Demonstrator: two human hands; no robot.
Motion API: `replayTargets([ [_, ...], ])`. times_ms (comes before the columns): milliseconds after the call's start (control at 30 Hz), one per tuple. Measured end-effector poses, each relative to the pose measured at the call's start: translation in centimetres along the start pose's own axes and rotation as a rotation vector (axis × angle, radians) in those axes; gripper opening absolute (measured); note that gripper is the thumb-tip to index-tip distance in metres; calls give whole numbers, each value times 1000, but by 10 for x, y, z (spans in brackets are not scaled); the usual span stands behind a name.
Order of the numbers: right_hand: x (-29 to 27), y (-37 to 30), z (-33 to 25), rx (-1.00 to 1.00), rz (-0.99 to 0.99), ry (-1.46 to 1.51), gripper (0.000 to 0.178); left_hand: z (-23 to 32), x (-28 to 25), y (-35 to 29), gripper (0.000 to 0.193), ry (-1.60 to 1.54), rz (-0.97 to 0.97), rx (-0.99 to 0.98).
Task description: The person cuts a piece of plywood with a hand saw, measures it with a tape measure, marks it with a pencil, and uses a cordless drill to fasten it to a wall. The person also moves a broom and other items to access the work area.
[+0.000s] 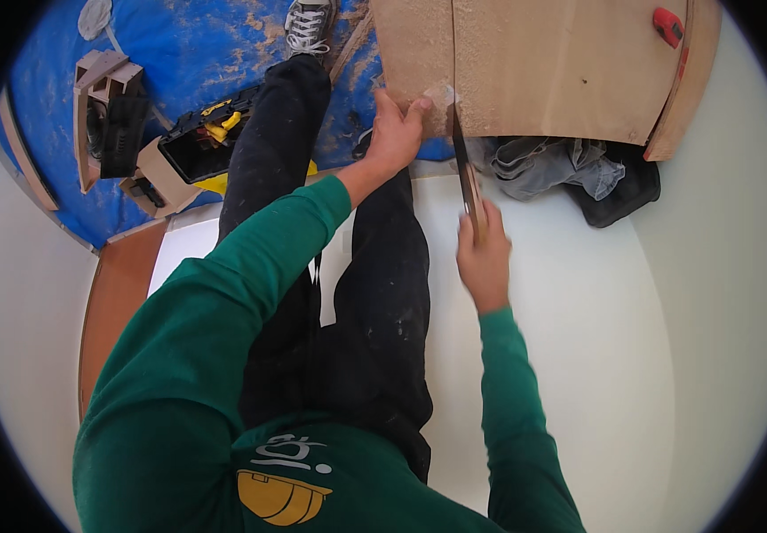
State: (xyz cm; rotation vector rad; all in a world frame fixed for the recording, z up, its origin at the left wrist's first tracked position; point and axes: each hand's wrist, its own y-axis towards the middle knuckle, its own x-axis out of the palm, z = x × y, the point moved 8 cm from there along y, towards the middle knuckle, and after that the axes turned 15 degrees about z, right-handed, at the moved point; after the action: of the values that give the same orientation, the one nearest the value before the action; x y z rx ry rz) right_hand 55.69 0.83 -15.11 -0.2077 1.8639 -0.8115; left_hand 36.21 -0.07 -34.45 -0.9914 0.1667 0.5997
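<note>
Sawing surface: wooden board, upper right — the left hand's side and the wider right side lie together, apparently not parted.
Saw: blade at the board's near edge.
Left grip: left hand grasping the board's near left corner.
Right grip: right hand clenched around the saw's handle.
Dark line: beyond the blade — cut or seam, cannot tell.
Sawdust: suggests cutting under way.
</note>
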Motion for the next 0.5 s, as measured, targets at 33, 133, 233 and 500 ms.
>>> replayTargets([
  [33, 18, 24, -5, -91, 26, 29, 38, 1, 2, 1, 70, 2, 0, 1],
  [133, 15, 25, 12, -84, 12, -2, 37, 6, 0, 1, 68, -6, 28, 7],
  [233, -41, -37, 23, -58, -52, 55, 39, 12, -11, -4, 67, 6, 41, 12],
  [500, -240, -176, -28, -53, -167, 26, 48, 66, -97, -71, 64, -59, -45, 25],
])
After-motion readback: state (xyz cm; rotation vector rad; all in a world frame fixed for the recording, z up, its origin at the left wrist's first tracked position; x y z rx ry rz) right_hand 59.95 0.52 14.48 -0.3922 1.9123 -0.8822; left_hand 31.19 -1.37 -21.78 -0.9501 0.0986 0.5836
